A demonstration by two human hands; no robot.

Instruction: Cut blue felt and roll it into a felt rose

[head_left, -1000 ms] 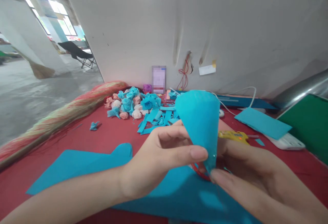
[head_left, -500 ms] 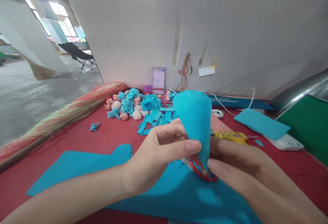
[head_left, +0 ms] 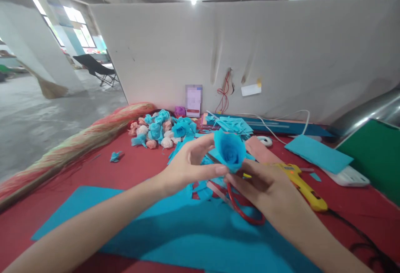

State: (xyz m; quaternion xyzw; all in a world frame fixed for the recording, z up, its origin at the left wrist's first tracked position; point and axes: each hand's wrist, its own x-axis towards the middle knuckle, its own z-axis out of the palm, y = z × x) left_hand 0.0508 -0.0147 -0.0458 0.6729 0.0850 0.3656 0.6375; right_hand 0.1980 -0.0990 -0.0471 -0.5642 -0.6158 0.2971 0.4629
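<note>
Blue paper rose (head_left: pixel 231 155) clamped between the left hand (head_left: pixel 191 168) and the right hand (head_left: pixel 261 181), raised over a red counter (head_left: pixel 137 166)

Nearest, a large blue sheet (head_left: pixel 175 231) lies flat under the forearms; a red loop-shaped handle (head_left: pixel 248 220) sits over it, beneath the rose. The rose opens towards the viewer: the left thumb presses its lower left side, and the right thumb and fingers pinch its base. Just right of the right hand lies a yellow glue gun (head_left: pixel 309 194) with a black cord (head_left: pixel 346 224); behind the hands, loose blue strips (head_left: pixel 203 189) are scattered. Farther back, blue, pink and white paper flowers (head_left: pixel 155 131) form a heap, and a phone (head_left: pixel 193 100) stands upright against a pale panel (head_left: pixel 162 52); beyond, at left, a black chair (head_left: pixel 93 65) stands on a grey floor (head_left: pixel 93 106)
</note>
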